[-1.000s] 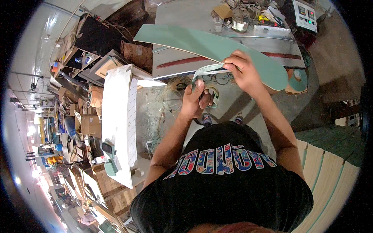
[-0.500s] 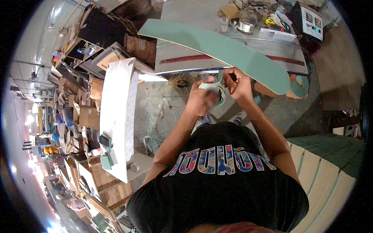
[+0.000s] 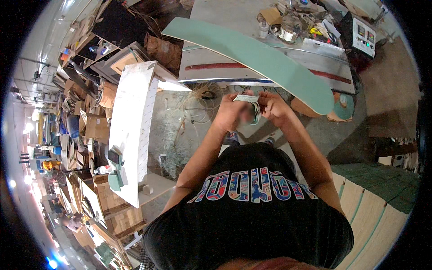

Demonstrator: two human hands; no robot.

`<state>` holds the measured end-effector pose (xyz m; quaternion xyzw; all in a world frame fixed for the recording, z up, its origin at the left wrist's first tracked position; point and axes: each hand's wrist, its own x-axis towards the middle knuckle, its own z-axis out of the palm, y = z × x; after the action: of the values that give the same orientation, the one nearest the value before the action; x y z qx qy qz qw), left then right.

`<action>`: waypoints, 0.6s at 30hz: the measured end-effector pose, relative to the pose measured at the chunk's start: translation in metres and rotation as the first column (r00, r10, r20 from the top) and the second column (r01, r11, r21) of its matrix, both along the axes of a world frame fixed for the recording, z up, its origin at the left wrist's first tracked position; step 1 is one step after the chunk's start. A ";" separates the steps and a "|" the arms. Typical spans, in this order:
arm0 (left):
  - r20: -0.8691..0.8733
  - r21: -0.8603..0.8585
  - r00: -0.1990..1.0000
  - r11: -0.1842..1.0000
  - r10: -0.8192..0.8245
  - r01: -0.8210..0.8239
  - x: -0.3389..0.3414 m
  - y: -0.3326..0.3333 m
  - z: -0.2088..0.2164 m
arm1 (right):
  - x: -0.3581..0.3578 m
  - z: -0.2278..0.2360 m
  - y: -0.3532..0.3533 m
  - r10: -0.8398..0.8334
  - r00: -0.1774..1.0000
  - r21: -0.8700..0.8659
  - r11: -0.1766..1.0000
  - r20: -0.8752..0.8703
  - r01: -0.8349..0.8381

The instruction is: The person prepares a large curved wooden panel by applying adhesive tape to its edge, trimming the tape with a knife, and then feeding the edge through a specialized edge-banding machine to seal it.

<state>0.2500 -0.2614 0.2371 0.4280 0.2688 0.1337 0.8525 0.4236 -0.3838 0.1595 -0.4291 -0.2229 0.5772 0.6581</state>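
Just off the near edge of the grey table (image 3: 222,11), midway along it, the person's two hands meet in front of the body over a loop of thin pale-green and white strip (image 3: 248,97). The left hand (image 3: 228,115) is curled round the strip, its thumb side up and the band passing across the fingers; part of the palm is blurred. The right hand (image 3: 276,109) sits close against the loop's right side with its fingers bent and drawn together; whether they pinch the strip or only lie beside it cannot be told. Over the table a long green board (image 3: 252,56) lies aslant, its narrow end past the left edge and its rounded end out beyond the near edge, toward the right corner. A red strip (image 3: 216,66) runs along the tabletop partly beneath it. Toward the table's far right corner are a piece of cardboard (image 3: 271,16), a can (image 3: 288,34) and a yellow-handled item (image 3: 316,31), while a control box (image 3: 362,39) stands by the right edge. Off the near right corner sits a green roll (image 3: 344,106). To the left, a white panel (image 3: 130,112) bears a dark, flat object (image 3: 115,156) and green pieces (image 3: 115,180) by its left edge.
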 end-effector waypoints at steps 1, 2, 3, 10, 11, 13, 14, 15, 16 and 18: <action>-0.085 0.143 0.996 0.990 0.022 -0.009 0.001 -0.001 -0.001 | 0.001 -0.004 -0.001 0.030 0.993 0.001 1.000 0.114 -0.030; -0.137 0.253 0.989 0.967 0.045 -0.009 -0.001 -0.002 0.003 | -0.001 0.003 -0.002 0.050 0.963 -0.039 0.998 0.266 -0.041; -0.189 0.356 0.980 0.935 0.068 0.003 0.000 -0.005 0.013 | -0.001 0.007 -0.004 0.070 0.908 -0.081 0.996 0.413 -0.039; 0.009 0.700 0.977 0.697 0.212 -0.157 0.015 -0.023 0.014 | 0.038 -0.010 -0.008 0.308 0.744 -0.225 0.950 0.593 -0.214; 0.148 0.778 0.949 0.559 0.280 -0.287 0.017 -0.021 0.010 | 0.033 0.009 -0.007 0.309 0.753 -0.246 0.949 0.581 -0.199; 0.299 0.795 0.907 0.448 0.296 -0.409 0.022 -0.014 0.008 | 0.029 0.023 -0.004 0.240 0.876 -0.093 0.971 0.419 -0.221; 0.305 0.767 0.913 0.497 0.272 -0.405 0.021 -0.013 0.011 | 0.030 0.028 -0.004 0.238 0.834 -0.056 0.968 0.498 -0.243; 0.313 0.738 0.917 0.544 0.249 -0.400 0.022 -0.011 0.015 | 0.031 0.032 -0.003 0.225 0.787 -0.018 0.965 0.574 -0.263; 0.214 0.668 0.957 0.686 0.195 -0.289 0.017 -0.011 0.020 | 0.048 0.012 -0.001 0.294 0.654 -0.104 0.944 0.697 -0.312; 0.147 0.588 0.981 0.786 0.129 -0.191 0.009 -0.005 0.016 | 0.045 0.023 0.008 0.296 0.446 -0.152 0.932 0.845 -0.329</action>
<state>0.2591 -0.2665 0.2528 0.6438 0.2057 0.3044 0.6712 0.4687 -0.3754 0.1821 -0.5975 -0.6024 0.3962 0.3509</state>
